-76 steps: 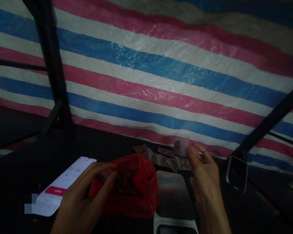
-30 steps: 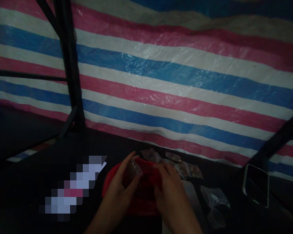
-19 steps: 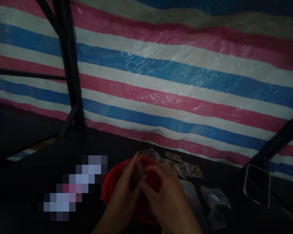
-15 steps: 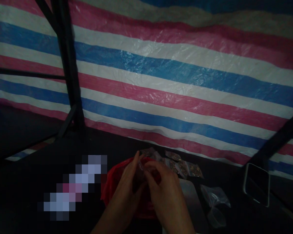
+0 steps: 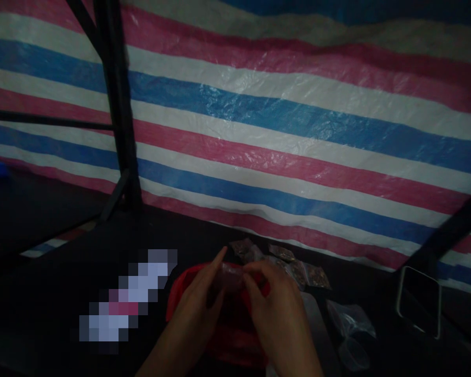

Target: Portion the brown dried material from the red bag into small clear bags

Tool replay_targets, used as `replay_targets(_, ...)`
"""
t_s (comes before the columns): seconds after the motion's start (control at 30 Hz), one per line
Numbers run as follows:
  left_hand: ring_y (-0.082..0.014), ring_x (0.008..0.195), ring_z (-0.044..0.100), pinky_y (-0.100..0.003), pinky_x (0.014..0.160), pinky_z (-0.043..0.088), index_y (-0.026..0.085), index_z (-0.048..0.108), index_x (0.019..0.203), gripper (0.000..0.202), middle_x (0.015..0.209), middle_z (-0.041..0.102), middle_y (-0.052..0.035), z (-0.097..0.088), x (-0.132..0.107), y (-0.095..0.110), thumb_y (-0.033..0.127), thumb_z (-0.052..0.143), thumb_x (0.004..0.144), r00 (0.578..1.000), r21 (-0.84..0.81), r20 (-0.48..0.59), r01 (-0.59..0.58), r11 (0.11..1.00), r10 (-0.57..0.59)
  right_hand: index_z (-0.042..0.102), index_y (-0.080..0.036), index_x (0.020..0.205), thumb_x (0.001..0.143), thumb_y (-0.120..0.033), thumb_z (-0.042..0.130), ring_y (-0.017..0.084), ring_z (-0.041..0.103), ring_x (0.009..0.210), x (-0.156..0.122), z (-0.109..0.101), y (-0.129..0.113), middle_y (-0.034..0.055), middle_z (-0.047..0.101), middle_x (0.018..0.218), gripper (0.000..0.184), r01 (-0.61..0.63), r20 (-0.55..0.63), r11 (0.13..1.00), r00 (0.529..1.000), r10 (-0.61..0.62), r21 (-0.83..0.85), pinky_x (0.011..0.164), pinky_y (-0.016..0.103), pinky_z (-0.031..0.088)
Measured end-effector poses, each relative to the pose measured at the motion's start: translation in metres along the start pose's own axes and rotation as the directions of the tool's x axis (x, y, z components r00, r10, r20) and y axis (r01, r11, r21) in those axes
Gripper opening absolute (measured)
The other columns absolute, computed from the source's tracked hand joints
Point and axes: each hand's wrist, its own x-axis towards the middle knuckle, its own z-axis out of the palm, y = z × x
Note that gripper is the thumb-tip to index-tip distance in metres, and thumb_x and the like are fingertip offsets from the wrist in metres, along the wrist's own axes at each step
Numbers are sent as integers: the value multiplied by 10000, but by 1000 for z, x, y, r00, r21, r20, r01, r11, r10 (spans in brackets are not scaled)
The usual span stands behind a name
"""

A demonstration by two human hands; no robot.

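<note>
A small clear plastic bag is held up over a red plastic bag, which lies opened out on the dark table. My left hand grips the small bag's left side, its index finger pointing upward. On the other side my right hand pinches the bag's right edge between thumb and fingers. What lies inside the red bag is mostly hidden by my hands and the dim light. Just beyond my right hand lie several small filled zip bags with brownish, mixed contents.
Right of my hand is a flat grey metallic plate, partly covered. Beside it are clear plastic bags and a small clear cup. A phone lies farther right. A striped tarp hangs behind, with a dark post at left.
My hands have moved slightly apart, and the small bag between them shows more widely. The whole view has shifted a little, so things appear farther right.
</note>
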Motion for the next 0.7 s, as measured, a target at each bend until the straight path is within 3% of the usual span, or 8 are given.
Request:
replay_targets(0.17,-255,1452,596,-470,1198,497,321,512,1569,670,1599,612,-46,-8,-1,10,301,594,905,1000,-69,-16,-6,998,5,816,-275,925,913,-160,640,261,753,975,2,2,-2,22,814,996,210,32,-61,996,998,-27,78,909,379,521)
replay_targets(0.37,-223,1217,725,-443,1092,576,360,544,1506,574,1305,755,-31,-22,-5,17,280,589,939,979,29,-135,-151,988,153,820,-250,930,912,-347,658,252,776,824,10,-2,12,46,832,904,190,-61,-67,955,994,84,289,729,324,555)
replay_targets(0.47,-242,1144,722,-456,1028,590,316,593,1425,493,1221,739,-51,-28,-8,18,282,573,933,945,91,-278,-152,984,172,820,-239,909,883,-368,677,262,781,822,11,0,18,57,834,897,194,-91,-45,953,993,108,289,729,329,557)
replay_targets(0.6,-279,1077,696,-504,1001,562,264,631,1314,420,1147,708,-69,-35,-8,18,339,613,901,865,137,-477,-104,985,157,810,-229,860,862,-425,689,247,765,751,9,0,17,52,819,818,230,-106,-66,931,988,137,350,682,321,548)
replay_targets(0.7,-293,1041,682,-533,1000,535,249,647,1240,390,1125,699,-73,-40,-7,12,370,632,870,824,170,-542,-89,981,168,795,-210,859,793,-449,729,238,748,713,12,-4,16,50,804,767,256,-114,-138,901,973,187,419,667,321,548)
